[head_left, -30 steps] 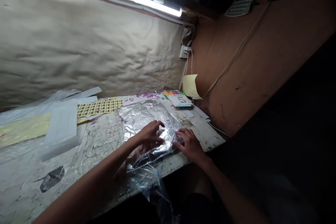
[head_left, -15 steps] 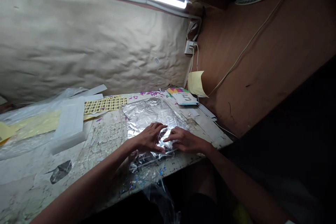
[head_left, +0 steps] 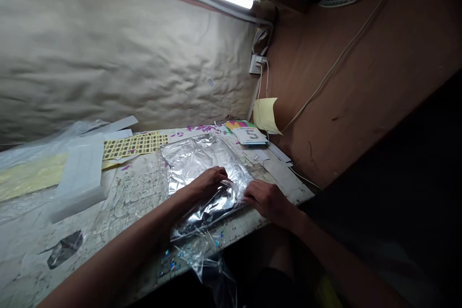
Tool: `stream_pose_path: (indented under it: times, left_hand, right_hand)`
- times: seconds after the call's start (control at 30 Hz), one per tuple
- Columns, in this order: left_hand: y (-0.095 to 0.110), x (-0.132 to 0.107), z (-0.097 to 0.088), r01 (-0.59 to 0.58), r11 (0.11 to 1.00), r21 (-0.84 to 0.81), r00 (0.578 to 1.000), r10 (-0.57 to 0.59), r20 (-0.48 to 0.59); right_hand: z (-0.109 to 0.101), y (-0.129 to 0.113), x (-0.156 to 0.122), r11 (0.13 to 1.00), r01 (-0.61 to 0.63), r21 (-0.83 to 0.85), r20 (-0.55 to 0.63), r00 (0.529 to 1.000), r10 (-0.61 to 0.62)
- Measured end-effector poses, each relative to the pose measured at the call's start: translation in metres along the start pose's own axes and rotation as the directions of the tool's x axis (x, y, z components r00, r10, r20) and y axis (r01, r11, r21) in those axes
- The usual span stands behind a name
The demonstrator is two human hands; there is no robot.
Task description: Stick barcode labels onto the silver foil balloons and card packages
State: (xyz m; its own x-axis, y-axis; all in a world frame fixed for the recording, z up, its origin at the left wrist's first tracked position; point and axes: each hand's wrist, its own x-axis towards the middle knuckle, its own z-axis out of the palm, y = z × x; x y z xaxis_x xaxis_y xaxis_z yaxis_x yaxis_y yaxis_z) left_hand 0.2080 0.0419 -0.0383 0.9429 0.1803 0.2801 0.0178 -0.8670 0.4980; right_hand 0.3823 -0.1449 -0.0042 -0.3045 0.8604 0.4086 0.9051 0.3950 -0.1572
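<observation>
A shiny pile of clear plastic film (head_left: 191, 159) lies flat on the worn white table, wrinkled and reflecting the lamp. My left hand (head_left: 208, 182) rests on its middle with the fingers curled in, and a raised fold of film shows at the fingertips. At the pile's right edge, my right hand (head_left: 266, 197) has its fingers pressed together on the film; the fingertips are partly hidden. Loose clear plastic (head_left: 212, 269) hangs over the front table edge below my hands.
A yellow sheet of small dark stickers (head_left: 137, 144) and a white block (head_left: 81, 168) lie left. Cards, the top one printed "5" (head_left: 250, 135), sit at the back right beside the wall. Shiny blue scraps (head_left: 172, 264) dot the front edge (head_left: 231, 243).
My hands have moved apart: the right went rightward to the film's edge, and the left's spread fingers curled in. The view has shifted slightly.
</observation>
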Motion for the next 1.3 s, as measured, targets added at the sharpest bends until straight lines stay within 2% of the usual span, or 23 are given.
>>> stream_pose_path:
  times: [0.17,0.3,0.37,0.43,0.5,0.53,0.57,0.63,0.7,0.73,0.8,0.9,1.03,1.2,1.3]
  left_hand:
    - [0.005,0.005,-0.022,0.025,0.997,-0.072,0.999,-0.023,0.029]
    - [0.030,0.011,-0.039,0.055,0.993,-0.100,0.993,-0.065,-0.103]
    - [0.043,0.015,-0.040,0.103,0.995,0.000,0.981,-0.102,-0.164]
    - [0.052,0.020,-0.035,0.198,0.966,0.167,0.969,-0.167,-0.183]
    - [0.054,0.025,-0.027,0.295,0.911,0.288,0.948,-0.243,-0.204]
    - [0.052,0.028,-0.024,0.333,0.891,0.310,0.936,-0.272,-0.223]
    - [0.049,0.031,-0.023,0.361,0.877,0.317,0.924,-0.291,-0.247]
    - [0.042,0.037,-0.024,0.396,0.853,0.339,0.908,-0.311,-0.280]
    - [0.034,0.042,-0.031,0.424,0.831,0.361,0.895,-0.322,-0.309]
    - [0.030,0.045,-0.035,0.445,0.816,0.369,0.884,-0.333,-0.329]
    - [0.022,0.053,-0.046,0.499,0.782,0.374,0.852,-0.363,-0.377]
    - [0.013,0.067,-0.060,0.565,0.742,0.360,0.803,-0.397,-0.444]
    - [0.001,0.077,-0.067,0.604,0.727,0.326,0.768,-0.423,-0.481]
    - [-0.013,0.072,-0.063,0.622,0.728,0.288,0.759,-0.471,-0.450]
    - [-0.008,0.070,-0.064,0.591,0.764,0.259,0.777,-0.453,-0.437]
  right_hand:
    - [-0.008,0.009,0.018,0.995,-0.097,0.014,-0.133,0.986,0.098]
    - [-0.016,0.023,0.055,0.976,-0.173,0.132,-0.238,0.950,0.201]
    - [-0.018,0.025,0.067,0.960,-0.190,0.207,-0.265,0.934,0.242]
    - [-0.017,0.020,0.070,0.961,-0.175,0.215,-0.337,0.910,0.241]
    - [-0.014,0.012,0.062,0.979,-0.138,0.150,-0.443,0.876,0.192]
    - [-0.012,0.007,0.055,0.990,-0.097,0.102,-0.447,0.884,0.133]
    - [-0.010,0.003,0.047,0.998,-0.045,0.046,-0.394,0.917,0.059]
    - [-0.007,-0.003,0.033,0.996,0.050,-0.073,-0.139,0.988,-0.060]
    - [-0.007,-0.006,0.024,0.975,0.080,-0.206,0.103,0.993,-0.059]
    - [-0.008,-0.006,0.022,0.961,0.065,-0.270,0.150,0.988,-0.025]
    - [-0.013,-0.004,0.019,0.940,0.033,-0.339,0.135,0.991,0.014]
    - [-0.021,-0.002,0.015,0.933,0.007,-0.359,0.007,1.000,-0.005]
    - [-0.021,-0.003,-0.006,0.934,-0.026,-0.356,-0.144,0.989,-0.028]
    - [-0.008,0.008,-0.048,0.949,-0.052,-0.310,-0.205,0.979,-0.013]
    - [-0.004,0.023,-0.066,0.952,-0.140,-0.273,-0.220,0.972,0.080]
